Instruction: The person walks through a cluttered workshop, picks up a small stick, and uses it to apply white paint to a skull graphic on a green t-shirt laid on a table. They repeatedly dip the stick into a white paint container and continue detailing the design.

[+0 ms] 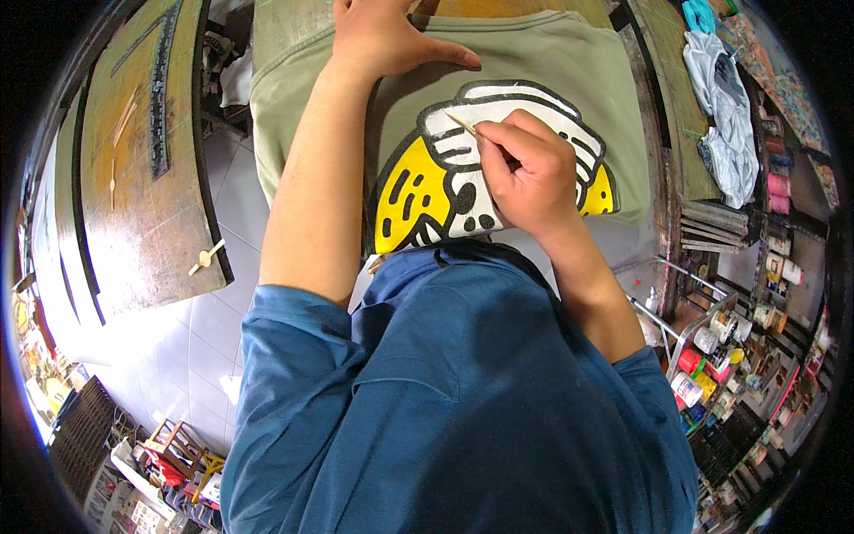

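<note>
An olive-green garment (pixel 525 53) lies spread over a wooden board (pixel 498 9). On it is a cartoon design (pixel 414 191) in white, yellow and black. My left hand (pixel 381 37) rests on the cloth above the design, thumb stretched out to the right; its fingertips are partly cut off by the top edge of the view. A thin pale wooden stick (pixel 460 121) is pinched in my right hand (pixel 534 169), over the design. Its tip meets a white area near a black outline. My right hand covers part of the design's middle.
To the left stands another wooden board (pixel 151 222) with a black ruler (pixel 163 89) and thin sticks on it. Grey cloth (pixel 722 116) lies on a board at the right. Several paint jars (pixel 707 343) fill the lower right, beside a metal frame (pixel 680 334).
</note>
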